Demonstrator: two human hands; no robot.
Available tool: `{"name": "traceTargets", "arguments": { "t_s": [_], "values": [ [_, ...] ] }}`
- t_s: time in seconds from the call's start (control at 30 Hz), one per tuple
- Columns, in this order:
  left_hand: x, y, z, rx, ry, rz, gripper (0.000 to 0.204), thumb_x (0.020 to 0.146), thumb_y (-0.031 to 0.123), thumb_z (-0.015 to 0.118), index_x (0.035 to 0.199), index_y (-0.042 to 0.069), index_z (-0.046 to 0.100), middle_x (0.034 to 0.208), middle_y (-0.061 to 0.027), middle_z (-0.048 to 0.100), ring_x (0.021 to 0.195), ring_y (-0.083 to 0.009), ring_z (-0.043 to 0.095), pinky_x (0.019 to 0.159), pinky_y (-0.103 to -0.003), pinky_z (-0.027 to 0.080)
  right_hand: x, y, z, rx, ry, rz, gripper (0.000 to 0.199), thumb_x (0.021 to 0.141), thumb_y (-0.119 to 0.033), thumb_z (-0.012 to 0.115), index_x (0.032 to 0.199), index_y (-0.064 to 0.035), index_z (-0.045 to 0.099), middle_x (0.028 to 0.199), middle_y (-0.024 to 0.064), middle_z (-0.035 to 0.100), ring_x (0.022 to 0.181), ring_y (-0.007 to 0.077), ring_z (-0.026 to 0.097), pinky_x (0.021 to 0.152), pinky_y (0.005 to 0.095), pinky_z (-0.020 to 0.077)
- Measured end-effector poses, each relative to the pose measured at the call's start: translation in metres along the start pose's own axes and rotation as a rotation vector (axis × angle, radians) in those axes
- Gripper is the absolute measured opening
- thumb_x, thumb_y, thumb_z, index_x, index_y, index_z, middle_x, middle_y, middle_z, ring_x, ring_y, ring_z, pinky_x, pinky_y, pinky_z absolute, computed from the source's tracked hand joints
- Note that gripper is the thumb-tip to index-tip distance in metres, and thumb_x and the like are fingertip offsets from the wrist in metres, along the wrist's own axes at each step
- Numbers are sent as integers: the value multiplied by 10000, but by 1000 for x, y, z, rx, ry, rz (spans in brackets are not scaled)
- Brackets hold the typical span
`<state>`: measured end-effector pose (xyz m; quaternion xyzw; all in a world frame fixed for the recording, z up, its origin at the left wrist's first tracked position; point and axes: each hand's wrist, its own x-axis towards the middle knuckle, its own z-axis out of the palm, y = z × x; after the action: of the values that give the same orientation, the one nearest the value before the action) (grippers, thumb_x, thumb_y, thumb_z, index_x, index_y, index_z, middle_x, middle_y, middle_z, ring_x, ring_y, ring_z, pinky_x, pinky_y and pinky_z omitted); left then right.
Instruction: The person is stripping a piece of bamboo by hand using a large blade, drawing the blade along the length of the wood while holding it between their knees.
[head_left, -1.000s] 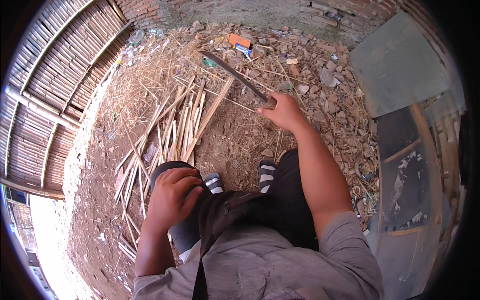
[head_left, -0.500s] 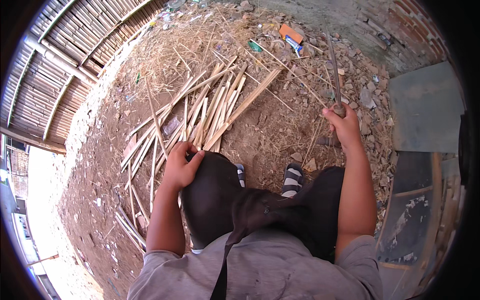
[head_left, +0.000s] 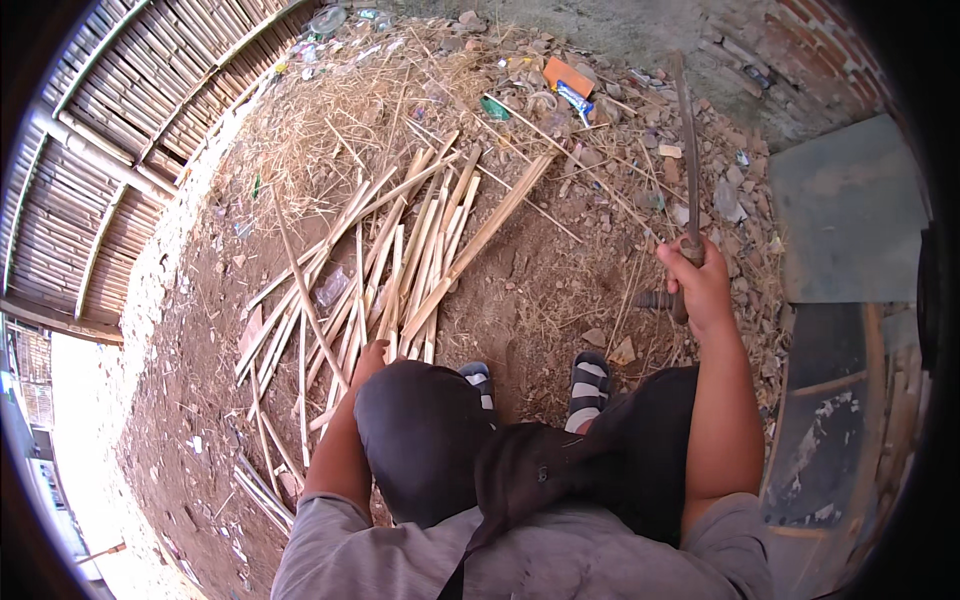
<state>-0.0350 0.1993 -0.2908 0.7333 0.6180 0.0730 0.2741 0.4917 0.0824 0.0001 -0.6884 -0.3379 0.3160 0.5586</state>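
In my right hand (head_left: pixel 698 285), the fingers are wrapped round the handle of a machete (head_left: pixel 686 140), its long, narrow, dark blade pointing away from me. My left hand (head_left: pixel 372 362) is low beside my left knee, near the close ends of a pile of split bamboo strips (head_left: pixel 425 235). The knee hides most of its fingers, so I cannot see whether it grips a strip. The pale strips lie fanned out on the dirt ahead and to the left.
A ridged brown piece (head_left: pixel 655 299) lies by my right hand. Dry straw, stones and litter cover the ground, with an orange piece (head_left: pixel 568 76) at the back. A grey panel (head_left: pixel 850 215) stands at right, a bamboo screen (head_left: pixel 150 110) at far left.
My left hand has come off the top of my left knee and dropped down beside it, toward the strips. The machete has swung slightly to the right with my right hand, which sits a little lower.
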Motion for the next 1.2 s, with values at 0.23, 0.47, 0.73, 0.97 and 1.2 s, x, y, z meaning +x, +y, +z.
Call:
{"name": "traceTargets", "arguments": {
  "t_s": [0.23, 0.47, 0.73, 0.97, 1.2],
  "values": [
    [24, -62, 99, 169, -129, -46, 657, 831, 358, 716, 1417, 188, 474, 1412, -163, 458, 1293, -408, 476, 1008, -535, 450, -2, -6, 4, -5, 27, 24, 234, 857, -192, 785, 889, -71, 587, 696, -21, 550, 537, 76, 490, 517, 256, 387],
    [7, -7, 70, 262, -1, -78, 726, 815, 354, 732, 1457, 193, 432, 1477, -155, 403, 1349, -413, 436, 1045, -544, 428, -4, 2, 16, -32, 45, 34, 228, 857, -186, 786, 876, -74, 588, 693, -26, 544, 534, 74, 487, 520, 254, 390],
    [-2, -17, 77, 261, -105, -250, 889, 783, 513, 764, 1488, 188, 330, 1436, -147, 417, 1341, -405, 432, 994, -556, 483, 3, 1, 44, -66, 36, 60, 228, 855, -176, 782, 892, -66, 586, 709, -12, 557, 558, 78, 505, 527, 254, 411],
    [-1, -56, 82, 210, -126, -292, 676, 824, 454, 723, 1351, 132, 446, 1324, -177, 506, 1251, -384, 527, 968, -517, 503, 12, 4, 57, 2, 19, 46, 229, 851, -180, 784, 898, -67, 589, 692, -16, 557, 543, 82, 506, 514, 252, 405],
    [-9, -133, 122, 301, 18, -282, 408, 898, 356, 670, 1153, 83, 506, 1039, -166, 628, 936, -315, 685, 739, -441, 567, 13, -4, 63, -93, -65, 39, 219, 856, -184, 778, 886, -68, 594, 670, -31, 544, 540, 71, 503, 522, 255, 404]
  ]
}}
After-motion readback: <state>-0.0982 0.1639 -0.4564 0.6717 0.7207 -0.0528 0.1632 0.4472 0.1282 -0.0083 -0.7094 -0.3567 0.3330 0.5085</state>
